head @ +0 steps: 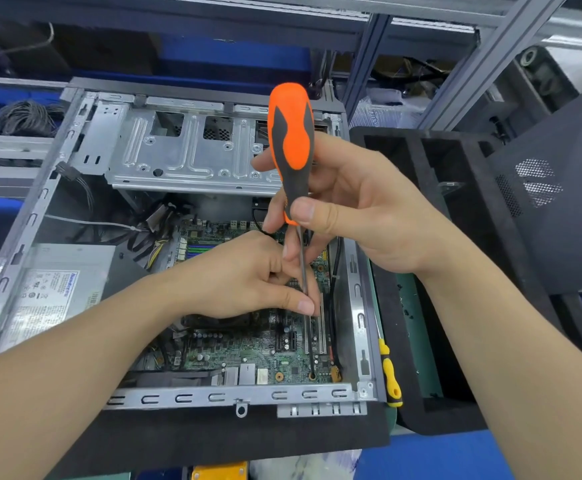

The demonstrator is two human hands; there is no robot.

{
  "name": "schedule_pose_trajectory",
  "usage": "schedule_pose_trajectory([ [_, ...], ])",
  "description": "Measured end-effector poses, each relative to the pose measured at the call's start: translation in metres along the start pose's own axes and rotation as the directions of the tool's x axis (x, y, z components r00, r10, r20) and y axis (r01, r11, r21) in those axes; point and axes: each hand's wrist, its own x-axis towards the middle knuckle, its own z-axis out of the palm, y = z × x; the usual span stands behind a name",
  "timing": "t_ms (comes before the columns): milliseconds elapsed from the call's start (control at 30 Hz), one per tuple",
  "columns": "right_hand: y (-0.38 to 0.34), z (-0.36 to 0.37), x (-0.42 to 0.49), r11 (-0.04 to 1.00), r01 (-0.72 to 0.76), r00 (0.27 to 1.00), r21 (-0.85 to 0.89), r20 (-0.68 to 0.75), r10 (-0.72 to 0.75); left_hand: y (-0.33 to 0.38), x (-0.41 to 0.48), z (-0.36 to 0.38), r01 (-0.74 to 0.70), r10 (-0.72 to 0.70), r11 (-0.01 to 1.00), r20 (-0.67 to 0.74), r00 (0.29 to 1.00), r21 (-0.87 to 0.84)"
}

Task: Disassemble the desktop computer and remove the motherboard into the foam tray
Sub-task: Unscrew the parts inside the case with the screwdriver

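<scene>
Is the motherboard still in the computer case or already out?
Still in: the motherboard lies flat inside the open case, with the screwdriver tip at its corner.

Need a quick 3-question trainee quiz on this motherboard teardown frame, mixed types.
1. True or false: the motherboard is already out of the case.
2. Which hand holds the orange screwdriver by its handle? A) left B) right
3. Fill in: the left hand pinches the screwdriver's ____ near the board.

Key: 1 false, it sits inside the case. 2 B, the right hand. 3 shaft.
</scene>
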Motion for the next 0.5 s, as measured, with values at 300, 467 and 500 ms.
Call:
schedule_pose_trajectory([
  [300, -0.007, 0.0, -0.004, 0.998, 0.011, 0.988, 0.061, 0.156, -0.02, 0.001, -0.003, 0.001, -0.009, 0.04, 0.978, 0.146, 0.988, -0.207],
  [467, -0.038, 0.006, -0.016, 0.999, -0.016, 0.986, -0.042, 0.166, 0.023, 0.01, -0.004, 0.007, -0.003, 0.053, 0.953, 0.155, 0.986, -0.302],
  [500, -0.046, 0.005, -0.019, 0.992, -0.031, 0.993, -0.124, 0.105, 0.044, 0.011, -0.003, 0.008, -0.007, 0.044, 0.969, 0.143, 0.989, -0.246],
])
